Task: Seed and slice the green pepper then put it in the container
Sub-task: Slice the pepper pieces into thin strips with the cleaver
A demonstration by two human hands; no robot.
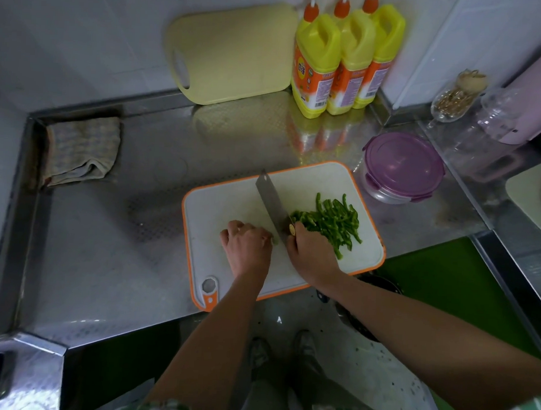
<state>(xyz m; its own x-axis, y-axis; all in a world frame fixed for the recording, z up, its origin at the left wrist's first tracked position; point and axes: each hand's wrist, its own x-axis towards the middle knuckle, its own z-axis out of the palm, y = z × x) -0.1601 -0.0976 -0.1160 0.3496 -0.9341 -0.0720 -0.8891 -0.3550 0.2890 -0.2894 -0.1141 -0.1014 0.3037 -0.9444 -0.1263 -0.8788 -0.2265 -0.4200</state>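
A white cutting board with an orange rim (232, 200) lies on the steel counter. A heap of green pepper strips (336, 221) sits on its right half. My right hand (312, 252) grips the handle of a cleaver (271, 201), whose blade points away across the board, edge down. My left hand (248, 245) rests on the board just left of the blade with fingers curled; a small pale bit of pepper shows at its fingertips by the blade, mostly hidden. A round container with a purple lid (402, 166), closed, stands beyond the board's right corner.
Three yellow detergent bottles (341, 60) and a pale yellow cutting board (234, 53) lean at the back wall. A folded cloth (81, 150) lies at the left. Glass jars (460, 95) stand at the right. The counter's front edge runs just below the board.
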